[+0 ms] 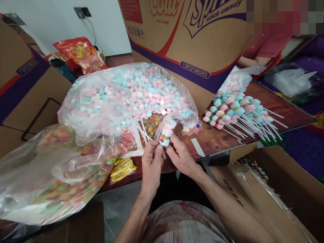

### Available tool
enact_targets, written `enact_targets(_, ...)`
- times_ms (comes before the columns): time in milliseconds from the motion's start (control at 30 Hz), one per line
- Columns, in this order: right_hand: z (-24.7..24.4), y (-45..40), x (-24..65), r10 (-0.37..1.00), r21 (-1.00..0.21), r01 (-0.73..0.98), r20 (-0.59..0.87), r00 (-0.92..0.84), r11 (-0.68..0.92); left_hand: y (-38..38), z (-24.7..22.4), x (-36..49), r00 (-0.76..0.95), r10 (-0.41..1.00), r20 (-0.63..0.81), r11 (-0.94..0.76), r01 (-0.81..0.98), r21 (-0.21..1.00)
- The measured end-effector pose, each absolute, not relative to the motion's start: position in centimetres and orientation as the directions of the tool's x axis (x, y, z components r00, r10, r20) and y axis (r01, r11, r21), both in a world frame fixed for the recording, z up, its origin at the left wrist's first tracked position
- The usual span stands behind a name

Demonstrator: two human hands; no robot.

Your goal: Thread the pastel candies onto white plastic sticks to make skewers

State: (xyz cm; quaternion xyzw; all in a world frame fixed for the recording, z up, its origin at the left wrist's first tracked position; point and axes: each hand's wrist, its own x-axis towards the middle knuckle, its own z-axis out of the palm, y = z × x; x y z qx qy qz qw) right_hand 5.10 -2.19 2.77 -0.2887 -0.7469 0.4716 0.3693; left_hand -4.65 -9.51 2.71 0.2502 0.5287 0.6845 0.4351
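Head view, quick: where's the main item?

Wrapped candy stack [167, 132], just in front of the marshmallow bag [121, 91], toward its right end. Looks held up off the table [209, 137].

Grip?

Left hand [153, 156]: thumb and fingers pinching the stack's lower end. Right hand [181, 153]: fingers closed on the lower right side. Exact contact under the wrapper, can't tell, fingers hide it.

Axis, nearer hand?

Long axis close to upright, top leaning toward the marshmallow bag and slightly right. Stack rises up and away from both grips, upper end clear of fingers. Lower end sits between the two sets of fingertips. Both touching, so neither hand's clearly nearer.

Rest, fast.

White sticks [136, 133] at the marshmallow bag's near edge; packet of yellow strips [123, 169] in front of it; ring candy bag [76, 179] front-left of it. Candy skewers [235, 109] piled right of it. Big carton [177, 40] behind it.

Logged.
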Motion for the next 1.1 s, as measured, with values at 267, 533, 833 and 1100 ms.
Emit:
enact_targets(267,2.8,-2.9,5.6,0.797,-0.999,0.023,0.024,-0.604,0.047,-9.5,3.5,-6.1,-0.274,0.905,-0.326,0.084,-0.636,0.767)
enact_targets(533,2.5,-3.8,4.9,0.892,-0.986,0.097,0.077,-0.445,0.134,-9.6,3.1,-5.4,-0.388,0.894,-0.223,-0.033,-0.554,0.832)
enact_targets(833,3.2,-4.1,4.0,0.782,-0.858,-0.208,-0.295,-0.548,-0.47,-9.3,2.2,-5.4,-0.495,0.84,-0.223,-0.052,-0.482,0.875)
enact_targets(1100,1.8,-4.0,6.5,0.912,-0.976,-0.019,0.211,-0.351,0.219,-8.7,3.5,-6.2,-0.199,0.876,-0.439,0.102,-0.814,0.572)
